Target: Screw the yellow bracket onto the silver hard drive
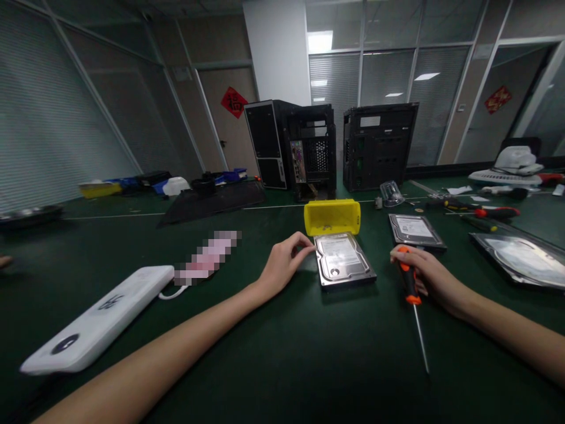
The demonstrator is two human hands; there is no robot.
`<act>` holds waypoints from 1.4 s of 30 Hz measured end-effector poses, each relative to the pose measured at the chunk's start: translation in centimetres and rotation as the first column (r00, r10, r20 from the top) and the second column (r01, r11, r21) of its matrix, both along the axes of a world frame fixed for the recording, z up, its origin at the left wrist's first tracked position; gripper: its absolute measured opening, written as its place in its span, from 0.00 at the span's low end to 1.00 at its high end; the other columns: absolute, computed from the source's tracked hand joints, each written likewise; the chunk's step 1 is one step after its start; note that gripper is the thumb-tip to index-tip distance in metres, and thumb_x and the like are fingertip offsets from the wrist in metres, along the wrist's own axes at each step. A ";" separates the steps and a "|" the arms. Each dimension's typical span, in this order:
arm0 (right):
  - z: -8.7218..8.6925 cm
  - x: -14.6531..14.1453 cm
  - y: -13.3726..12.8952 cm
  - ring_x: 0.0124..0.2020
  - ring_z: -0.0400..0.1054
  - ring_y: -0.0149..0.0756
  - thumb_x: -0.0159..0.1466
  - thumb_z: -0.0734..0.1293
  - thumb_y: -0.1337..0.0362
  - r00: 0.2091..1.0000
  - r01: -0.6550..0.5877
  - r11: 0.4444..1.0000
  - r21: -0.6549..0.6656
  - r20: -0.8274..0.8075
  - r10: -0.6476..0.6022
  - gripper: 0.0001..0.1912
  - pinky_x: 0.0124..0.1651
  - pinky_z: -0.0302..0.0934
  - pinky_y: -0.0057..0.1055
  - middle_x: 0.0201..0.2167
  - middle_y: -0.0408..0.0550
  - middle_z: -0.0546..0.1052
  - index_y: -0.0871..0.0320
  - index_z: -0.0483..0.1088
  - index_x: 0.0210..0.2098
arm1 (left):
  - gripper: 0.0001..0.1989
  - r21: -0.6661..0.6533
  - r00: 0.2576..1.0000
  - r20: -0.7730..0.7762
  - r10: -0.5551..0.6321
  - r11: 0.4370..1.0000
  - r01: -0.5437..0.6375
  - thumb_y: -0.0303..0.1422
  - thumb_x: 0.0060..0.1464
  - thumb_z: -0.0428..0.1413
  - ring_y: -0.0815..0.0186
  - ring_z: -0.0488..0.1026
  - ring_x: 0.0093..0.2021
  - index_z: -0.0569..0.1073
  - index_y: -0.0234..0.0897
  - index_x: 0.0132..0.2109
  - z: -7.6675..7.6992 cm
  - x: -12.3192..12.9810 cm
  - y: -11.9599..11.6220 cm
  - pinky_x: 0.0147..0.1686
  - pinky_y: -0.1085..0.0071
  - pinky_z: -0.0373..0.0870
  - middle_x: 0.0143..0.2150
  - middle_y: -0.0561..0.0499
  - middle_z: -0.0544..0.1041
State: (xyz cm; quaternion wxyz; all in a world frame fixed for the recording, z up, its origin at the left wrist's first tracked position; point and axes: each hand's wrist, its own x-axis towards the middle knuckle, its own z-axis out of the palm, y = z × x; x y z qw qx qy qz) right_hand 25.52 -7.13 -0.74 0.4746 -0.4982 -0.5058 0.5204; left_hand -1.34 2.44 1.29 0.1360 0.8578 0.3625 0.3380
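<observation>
A silver hard drive lies on the green table, just in front of a yellow bin. At the drive's left edge is my left hand, thumb and forefinger pinched together; whatever lies between the fingertips is too small to tell. My right hand grips a screwdriver by its orange and black handle, the metal shaft pointing down toward the table's near side. Behind the right hand rests a second hard drive. Farther right is another metal drive, partly cut off by the frame.
Black computer cases stand at the back. A white power bank with a cable lies at left, near a blurred-out object. Several tools lie at right. A black mat is at back left. Another person's fingertips show at the left edge.
</observation>
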 end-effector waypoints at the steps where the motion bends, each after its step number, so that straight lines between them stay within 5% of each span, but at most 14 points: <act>1: 0.0 0.0 0.0 0.13 0.47 0.20 0.58 0.60 0.53 1.000 0.001 1.000 -0.001 0.002 -0.001 0.13 0.13 0.41 0.20 0.16 0.36 0.55 0.57 0.62 0.34 | 0.08 0.006 1.000 -0.002 -0.008 1.000 0.008 0.35 0.55 0.48 0.66 0.69 0.36 0.68 0.36 0.37 0.0 0.1 0.0 0.34 0.70 0.63 0.35 0.51 0.73; 7: 0.1 0.0 0.0 0.13 0.48 0.20 0.58 0.60 0.54 1.000 -0.017 1.000 0.004 0.009 0.017 0.13 0.14 0.41 0.20 0.16 0.36 0.56 0.57 0.62 0.34 | 0.08 -0.038 0.997 0.065 -0.031 0.999 0.033 0.35 0.52 0.51 0.66 0.71 0.39 0.67 0.38 0.40 -0.1 0.6 0.3 0.34 0.71 0.63 0.38 0.52 0.74; 13: 0.4 -0.1 0.0 0.13 0.48 0.20 0.58 0.60 0.54 1.000 -0.018 1.000 -0.007 0.008 0.018 0.13 0.14 0.42 0.19 0.16 0.36 0.56 0.57 0.62 0.33 | 0.14 -0.263 0.990 0.133 -0.057 0.961 0.090 0.37 0.50 0.53 0.65 0.73 0.35 0.66 0.36 0.44 -0.6 0.5 1.1 0.29 0.72 0.63 0.38 0.49 0.76; 22: 0.1 0.1 0.0 0.13 0.48 0.19 0.57 0.60 0.53 1.000 -0.010 1.000 -0.015 0.005 0.010 0.13 0.13 0.41 0.18 0.15 0.35 0.55 0.57 0.62 0.34 | 0.12 -0.450 0.949 0.293 -0.119 0.859 0.246 0.33 0.50 0.53 0.65 0.71 0.43 0.68 0.35 0.43 -1.2 0.7 1.3 0.44 0.65 0.66 0.41 0.47 0.76; 27: 0.0 0.1 0.1 0.12 0.48 0.19 0.58 0.60 0.53 1.000 -0.007 1.000 0.006 0.013 0.006 0.13 0.13 0.42 0.18 0.15 0.35 0.55 0.57 0.62 0.33 | 0.14 -0.382 0.971 0.235 -0.054 0.913 0.143 0.35 0.51 0.52 0.64 0.70 0.43 0.68 0.34 0.44 -1.5 0.4 1.8 0.42 0.66 0.66 0.42 0.46 0.74; 31: -0.1 0.1 0.2 0.12 0.48 0.19 0.58 0.59 0.54 1.000 -0.013 1.000 0.003 0.009 0.013 0.12 0.13 0.41 0.17 0.15 0.35 0.54 0.57 0.62 0.33 | 0.13 -0.203 1.000 0.001 0.025 0.979 -0.025 0.39 0.51 0.51 0.64 0.70 0.37 0.72 0.36 0.40 -1.1 -0.6 2.3 0.37 0.68 0.65 0.37 0.49 0.74; 35: -0.1 0.1 0.1 0.13 0.48 0.18 0.58 0.59 0.54 1.000 -0.016 1.000 -0.003 0.001 0.016 0.12 0.13 0.41 0.18 0.16 0.35 0.55 0.57 0.62 0.33 | 0.11 -0.148 0.986 -0.154 -0.069 0.988 0.047 0.38 0.51 0.51 0.66 0.68 0.36 0.73 0.38 0.36 -0.6 -1.3 2.3 0.36 0.69 0.64 0.35 0.51 0.73; 42: 0.2 0.0 -0.1 0.14 0.47 0.19 0.58 0.60 0.53 1.000 -0.019 1.000 -0.005 0.009 0.019 0.13 0.14 0.41 0.18 0.17 0.36 0.55 0.57 0.62 0.34 | 0.07 -0.051 0.978 -0.173 -0.115 0.993 0.108 0.35 0.51 0.52 0.67 0.67 0.36 0.72 0.37 0.35 -0.8 -0.9 2.2 0.37 0.70 0.64 0.35 0.51 0.71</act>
